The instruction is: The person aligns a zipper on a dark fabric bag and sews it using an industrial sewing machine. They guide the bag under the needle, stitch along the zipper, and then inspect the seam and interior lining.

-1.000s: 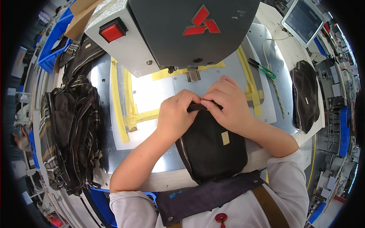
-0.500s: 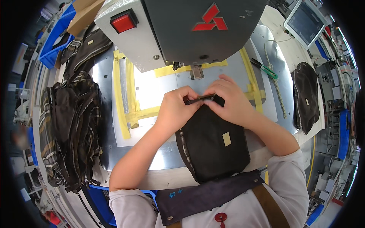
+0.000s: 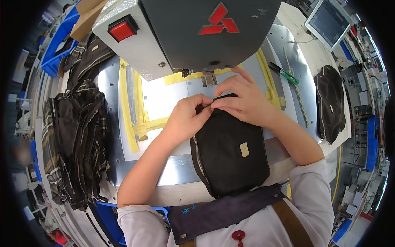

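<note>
A black fabric pouch lies before me across the table's front edge, with a metal zipper along its left side and a small pale patch on its face. My left hand is closed, thumb and finger pinching the pouch's far end. Beside it, my right hand grips the same end between thumb and fingers, with some fingers raised. Just beyond my hands stands the metal presser foot of a sewing machine. The cloth between my fingertips is partly hidden.
Yellow tape frames a white sheet on the metal table. Dark and plaid zippered pouches are heaped at left; another pouch lies at right. Green-handled snips rest near a cord. A screen and blue bin stand farther back.
My right hand has shifted slightly left and its fingers have lifted. The pouch's far edge, earlier stretched into a dark strip between both hands, is now folded down and gathered near my left fingertips.
</note>
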The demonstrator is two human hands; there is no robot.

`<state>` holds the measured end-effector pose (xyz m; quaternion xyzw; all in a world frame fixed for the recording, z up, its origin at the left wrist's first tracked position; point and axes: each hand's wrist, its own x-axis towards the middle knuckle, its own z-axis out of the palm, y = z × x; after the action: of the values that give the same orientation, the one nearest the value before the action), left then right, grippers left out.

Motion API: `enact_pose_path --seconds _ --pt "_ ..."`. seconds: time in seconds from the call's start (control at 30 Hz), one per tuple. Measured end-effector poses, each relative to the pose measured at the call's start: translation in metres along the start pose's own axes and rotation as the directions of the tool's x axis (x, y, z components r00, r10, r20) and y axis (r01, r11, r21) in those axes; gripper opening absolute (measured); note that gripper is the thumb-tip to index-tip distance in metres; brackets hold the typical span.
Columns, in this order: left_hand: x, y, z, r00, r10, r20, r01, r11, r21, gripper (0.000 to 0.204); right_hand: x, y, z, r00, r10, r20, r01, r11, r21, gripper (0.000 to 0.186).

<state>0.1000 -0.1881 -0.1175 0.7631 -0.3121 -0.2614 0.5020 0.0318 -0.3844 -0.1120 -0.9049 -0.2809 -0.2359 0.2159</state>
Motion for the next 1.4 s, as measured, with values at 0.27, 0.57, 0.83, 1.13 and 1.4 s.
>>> enact_pose_path --seconds 0.27,0.57,0.83,1.13,1.4 --pt "0.000 0.004 -0.003 0.996 -0.020 0.089 0.015 0.998 0.055 0.013 0.005 -0.002 -0.006 0.969 0.175 0.172 -0.194 0.976 0.103 0.021" --pt "0.001 0.001 -0.002 0.998 0.023 0.056 -0.026 0.999 0.047 0.017 -0.004 -0.007 -0.003 0.910 0.366 0.194 -0.412 0.846 0.339 0.013" --pt "-0.001 -0.002 0.006 0.985 0.153 -0.082 -0.146 0.986 0.085 0.010 0.000 -0.017 -0.001 0.723 0.636 0.269 -0.668 0.543 0.510 0.018" --pt "-0.008 -0.002 0.011 0.844 0.499 -0.195 -0.421 0.843 0.335 0.025 -0.012 -0.026 -0.007 0.993 0.091 -0.081 -0.080 0.989 0.126 0.017" --pt "-0.004 -0.008 0.013 0.762 0.607 -0.225 -0.507 0.776 0.376 0.029 -0.014 -0.022 -0.003 0.968 -0.146 -0.203 0.147 0.989 -0.012 0.014"
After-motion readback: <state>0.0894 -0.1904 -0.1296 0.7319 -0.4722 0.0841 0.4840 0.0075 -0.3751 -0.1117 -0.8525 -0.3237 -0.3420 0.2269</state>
